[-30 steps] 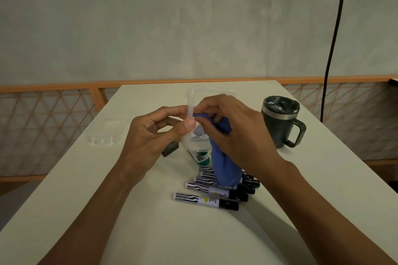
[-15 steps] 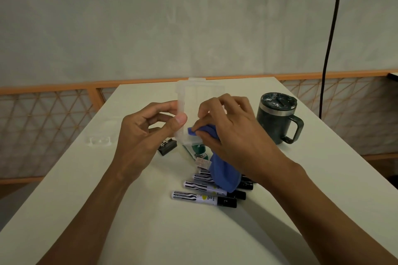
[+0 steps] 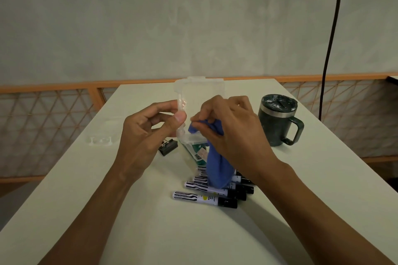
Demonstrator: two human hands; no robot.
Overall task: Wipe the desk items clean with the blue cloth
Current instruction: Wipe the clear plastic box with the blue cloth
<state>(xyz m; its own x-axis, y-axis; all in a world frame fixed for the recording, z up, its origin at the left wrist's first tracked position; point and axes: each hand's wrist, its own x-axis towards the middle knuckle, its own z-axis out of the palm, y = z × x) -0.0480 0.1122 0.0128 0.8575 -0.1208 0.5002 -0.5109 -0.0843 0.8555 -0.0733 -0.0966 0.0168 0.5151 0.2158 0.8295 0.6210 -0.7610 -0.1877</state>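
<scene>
Head: blue cloth (image 3: 217, 170) in right grip (image 3: 232, 133)

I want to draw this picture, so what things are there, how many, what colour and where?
table: one, white, under everything
clear box: one, see-through, held up mid-table
blue cloth: one, blue, hanging beside the box
markers: at least four, white with black caps, under the cloth
green-white item: one, lying below the box
mug: one, dark green, lidded, table's right
binder clip: one, black, beside the box
clear plastic piece: one, see-through, table's left
cable: one, black, hanging far right
left hand: one, pinching the box's edge
right hand: one, gripping the cloth
</scene>
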